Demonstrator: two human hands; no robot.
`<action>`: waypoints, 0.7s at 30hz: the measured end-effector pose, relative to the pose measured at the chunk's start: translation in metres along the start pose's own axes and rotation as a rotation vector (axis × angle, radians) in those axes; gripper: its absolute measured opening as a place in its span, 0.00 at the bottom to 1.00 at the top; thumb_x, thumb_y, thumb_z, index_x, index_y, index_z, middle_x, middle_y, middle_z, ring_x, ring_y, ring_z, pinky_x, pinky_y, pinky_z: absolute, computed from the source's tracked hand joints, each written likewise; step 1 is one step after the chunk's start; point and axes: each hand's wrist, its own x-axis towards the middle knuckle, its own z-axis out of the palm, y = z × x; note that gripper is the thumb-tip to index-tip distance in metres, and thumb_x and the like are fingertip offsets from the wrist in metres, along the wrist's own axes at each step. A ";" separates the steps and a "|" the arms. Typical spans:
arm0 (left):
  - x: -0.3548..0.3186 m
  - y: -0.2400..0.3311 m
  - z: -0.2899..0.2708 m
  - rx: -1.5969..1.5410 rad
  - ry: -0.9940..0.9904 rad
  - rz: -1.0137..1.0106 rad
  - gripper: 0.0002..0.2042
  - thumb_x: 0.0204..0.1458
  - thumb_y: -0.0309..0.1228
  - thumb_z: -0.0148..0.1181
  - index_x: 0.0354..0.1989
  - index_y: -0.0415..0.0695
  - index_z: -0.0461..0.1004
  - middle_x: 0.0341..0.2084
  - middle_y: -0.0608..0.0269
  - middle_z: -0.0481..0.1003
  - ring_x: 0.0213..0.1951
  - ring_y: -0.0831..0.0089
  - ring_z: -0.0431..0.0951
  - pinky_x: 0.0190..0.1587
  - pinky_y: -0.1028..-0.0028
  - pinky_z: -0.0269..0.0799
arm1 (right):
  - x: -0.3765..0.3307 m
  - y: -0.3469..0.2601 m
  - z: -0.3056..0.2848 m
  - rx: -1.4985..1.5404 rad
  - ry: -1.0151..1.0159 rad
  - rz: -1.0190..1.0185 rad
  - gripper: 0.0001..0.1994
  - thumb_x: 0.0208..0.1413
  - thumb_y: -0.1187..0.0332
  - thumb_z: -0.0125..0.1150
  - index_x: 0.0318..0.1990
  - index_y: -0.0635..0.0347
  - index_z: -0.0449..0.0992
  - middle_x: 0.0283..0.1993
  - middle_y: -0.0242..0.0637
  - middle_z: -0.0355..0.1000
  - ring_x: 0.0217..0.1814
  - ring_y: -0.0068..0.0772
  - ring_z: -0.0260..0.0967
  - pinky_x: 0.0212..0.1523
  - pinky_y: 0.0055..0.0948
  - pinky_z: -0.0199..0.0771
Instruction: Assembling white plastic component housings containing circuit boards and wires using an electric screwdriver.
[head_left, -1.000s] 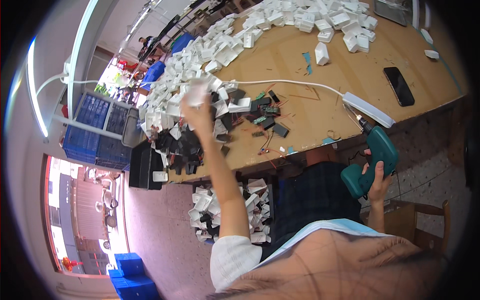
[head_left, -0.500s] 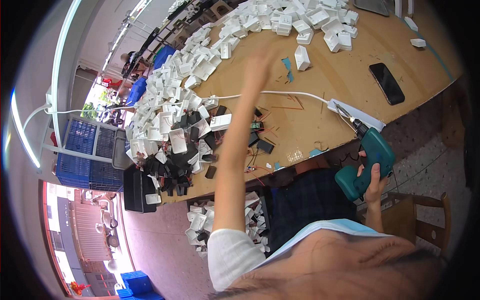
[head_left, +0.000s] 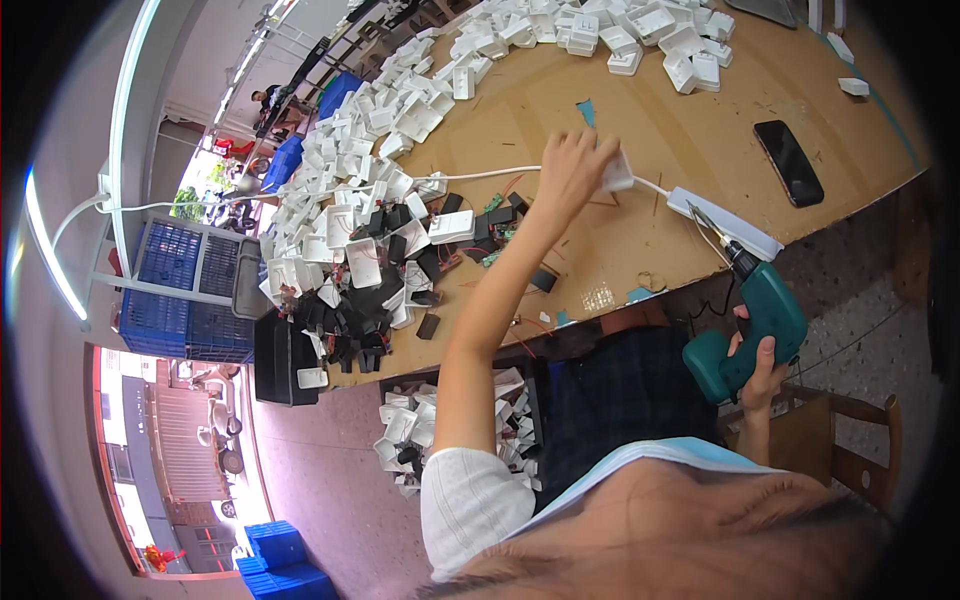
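My left hand [head_left: 578, 168] reaches over the cardboard-topped table, its fingers closed on a small white plastic box [head_left: 618, 173]. The box is partly hidden behind my fingers and looks slightly blurred. In my right hand [head_left: 762, 370] is a green cordless drill [head_left: 768, 315], gripped by its handle beside the table's near edge. Its bit points toward a white power strip [head_left: 725, 222] at that edge. To the left of my left forearm lies a mixed heap of white boxes, black parts [head_left: 365, 318], red wires and green circuit boards [head_left: 492, 203].
A long pile of white boxes [head_left: 400, 110] curves along the table's far and left side. A black phone [head_left: 789, 163] lies at the right. A white cable [head_left: 480, 176] crosses the table. Below stands a bin of white boxes [head_left: 405, 425]; a wooden chair [head_left: 845, 440] is at lower right.
My left hand has come down and right and taken hold of the white box that stood alone near the blue scrap. My right hand keeps the drill; the view has shifted slightly.
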 end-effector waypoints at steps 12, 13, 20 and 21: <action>-0.097 0.045 -0.033 -0.054 0.068 -0.121 0.15 0.52 0.31 0.64 0.49 0.49 0.75 0.37 0.61 0.74 0.43 0.61 0.75 0.52 0.58 0.68 | -0.005 -0.010 0.018 0.019 -0.037 -0.044 0.27 0.70 0.53 0.47 0.61 0.71 0.69 0.54 0.47 0.74 0.33 0.27 0.69 0.33 0.27 0.71; -0.094 0.039 -0.041 -0.085 0.146 -0.159 0.15 0.53 0.31 0.63 0.50 0.48 0.76 0.40 0.59 0.76 0.44 0.59 0.75 0.54 0.57 0.67 | -0.006 -0.011 0.019 0.016 -0.031 -0.050 0.27 0.70 0.53 0.47 0.61 0.71 0.69 0.54 0.47 0.74 0.33 0.27 0.69 0.33 0.27 0.71; -0.110 -0.114 0.023 -0.142 -0.040 -0.846 0.10 0.53 0.37 0.67 0.37 0.45 0.81 0.38 0.50 0.81 0.42 0.48 0.81 0.45 0.55 0.75 | -0.012 -0.015 0.019 0.030 -0.021 -0.032 0.27 0.70 0.52 0.49 0.62 0.71 0.68 0.54 0.46 0.74 0.35 0.27 0.70 0.33 0.27 0.71; -0.109 -0.117 0.034 -0.115 -0.196 -0.892 0.13 0.51 0.41 0.70 0.36 0.45 0.81 0.34 0.54 0.82 0.39 0.52 0.82 0.42 0.58 0.76 | -0.012 -0.013 0.017 0.045 -0.024 -0.032 0.27 0.70 0.52 0.49 0.63 0.70 0.68 0.54 0.46 0.74 0.35 0.27 0.70 0.33 0.27 0.71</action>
